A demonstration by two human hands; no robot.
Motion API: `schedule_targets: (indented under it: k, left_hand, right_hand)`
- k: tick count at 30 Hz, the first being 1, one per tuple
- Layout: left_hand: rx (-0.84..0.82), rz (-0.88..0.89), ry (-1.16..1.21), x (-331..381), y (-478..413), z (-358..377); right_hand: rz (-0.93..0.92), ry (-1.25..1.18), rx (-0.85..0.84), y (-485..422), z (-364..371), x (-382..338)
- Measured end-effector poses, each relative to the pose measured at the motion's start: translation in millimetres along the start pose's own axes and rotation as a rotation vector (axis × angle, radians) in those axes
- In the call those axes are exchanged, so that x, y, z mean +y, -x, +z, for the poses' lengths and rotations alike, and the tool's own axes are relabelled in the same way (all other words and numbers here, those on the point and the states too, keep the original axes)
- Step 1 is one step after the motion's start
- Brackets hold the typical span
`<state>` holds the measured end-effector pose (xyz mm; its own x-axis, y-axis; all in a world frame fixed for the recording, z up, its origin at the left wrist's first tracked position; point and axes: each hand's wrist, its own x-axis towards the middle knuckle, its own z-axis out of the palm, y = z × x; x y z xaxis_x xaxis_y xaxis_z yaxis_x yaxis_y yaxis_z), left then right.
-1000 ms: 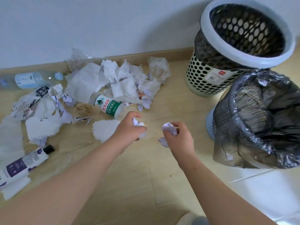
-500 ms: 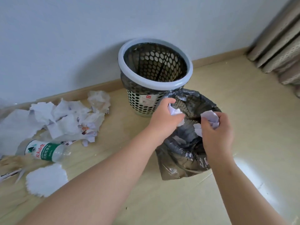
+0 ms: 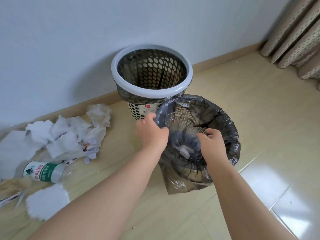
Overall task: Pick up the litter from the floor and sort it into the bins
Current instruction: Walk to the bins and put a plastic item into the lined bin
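Both hands hang over the mouth of the nearer bin lined with a crinkled dark plastic bag point(image 3: 230, 125). The left hand point(image 3: 152, 131) has its fingers loosely curled and empty, the knuckles touching or just above the bag's folded rim. The right hand point(image 3: 212, 141) is slack too, fingers parted and bent, gripping nothing. Down in the liner lie small white crumpled paper scraps point(image 3: 184, 150), though the glossy folds make their number hard to tell. Just behind stands a pale round perforated plastic bin with a smooth white rim point(image 3: 150, 94). To the left, on the light wood-grain floor point(image 3: 242, 94), lie a heap of crumpled white tissue and paper point(image 3: 69, 134), a clear green-labelled plastic bottle on its side point(image 3: 43, 173), and a flat white paper piece with a ragged edge point(image 3: 46, 201).
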<state>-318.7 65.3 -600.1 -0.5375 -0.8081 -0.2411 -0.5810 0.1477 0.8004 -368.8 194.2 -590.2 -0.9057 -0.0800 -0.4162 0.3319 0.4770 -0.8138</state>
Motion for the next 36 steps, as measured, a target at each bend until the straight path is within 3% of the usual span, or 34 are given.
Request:
schedule_targets:
  k: [5,22,31,36]
  left_hand:
    - [-0.192,-0.351,0.210,-19.9,-4.3,8.5]
    - [-0.058,-0.328,0.229,-102.0,-42.6,-127.8]
    - [0.079,-0.210,0.281,-140.3,-46.4,-207.1]
    - [0.073,-0.147,0.250,-175.7,-42.5,-253.6]
  right_hand:
    - [-0.011,0.030,-0.039,4.4,10.5,-2.1]
    - [-0.064,0.222,-0.348,55.6,132.4,-11.9]
    - [-0.220,0.201,-0.411,100.1,206.2,-32.0]
    - [-0.411,0.146,-0.426,136.7,246.9,-54.5]
